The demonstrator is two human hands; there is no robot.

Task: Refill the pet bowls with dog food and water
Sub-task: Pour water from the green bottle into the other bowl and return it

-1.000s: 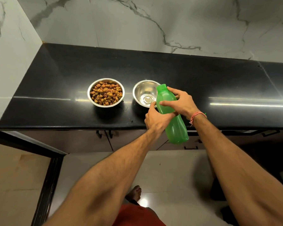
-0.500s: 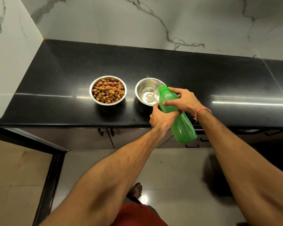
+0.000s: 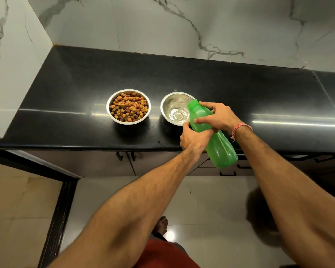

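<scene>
Two steel bowls stand on the black counter (image 3: 259, 97). The left bowl (image 3: 128, 106) is full of brown and yellow dog food. The right bowl (image 3: 175, 108) holds a little clear water. A green plastic bottle (image 3: 217, 146) is tilted with its mouth over the right bowl's near right rim. My right hand (image 3: 217, 118) grips the bottle's upper part from above. My left hand (image 3: 194, 139) holds the bottle's middle from the left and below.
White marble walls close off the counter at the back and left. Dark cabinet doors with black handles (image 3: 227, 172) run under the counter. A black door frame (image 3: 54, 219) stands at the lower left on the pale tiled floor.
The bottle has tipped further, its mouth lowering over the right bowl's rim, and water now shows in that bowl. Both hands kept their grip.
</scene>
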